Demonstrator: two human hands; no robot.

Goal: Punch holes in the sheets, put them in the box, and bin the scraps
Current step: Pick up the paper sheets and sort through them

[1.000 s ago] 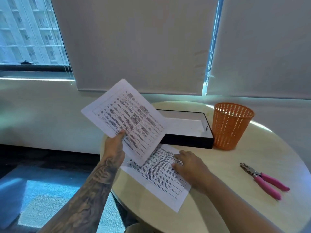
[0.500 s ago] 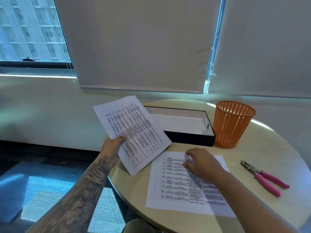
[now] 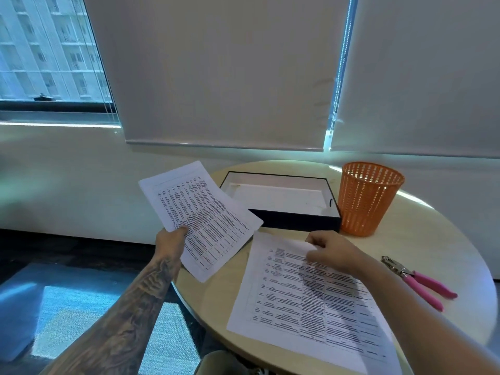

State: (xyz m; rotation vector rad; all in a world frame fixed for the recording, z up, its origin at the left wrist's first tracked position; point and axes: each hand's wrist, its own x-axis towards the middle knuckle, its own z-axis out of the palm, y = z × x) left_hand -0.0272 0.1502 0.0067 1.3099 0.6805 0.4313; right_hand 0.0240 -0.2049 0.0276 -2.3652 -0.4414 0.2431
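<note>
Drawn blinds and a pale wall stand behind a round wooden bench. At its twelve o'clock sits the open black box, with the orange bin touching its right end and the pink hole punch lying untouched at three o'clock. The left hand holds a stack of printed sheets tilted over the bench's nine o'clock edge, fingers closed on its lower corner. The right hand pinches the far edge of a single sheet lying flat at six o'clock, curling that edge up. That pinch could crease the paper, and the one-corner hold might let the stack fan out and spill to the floor.
</note>
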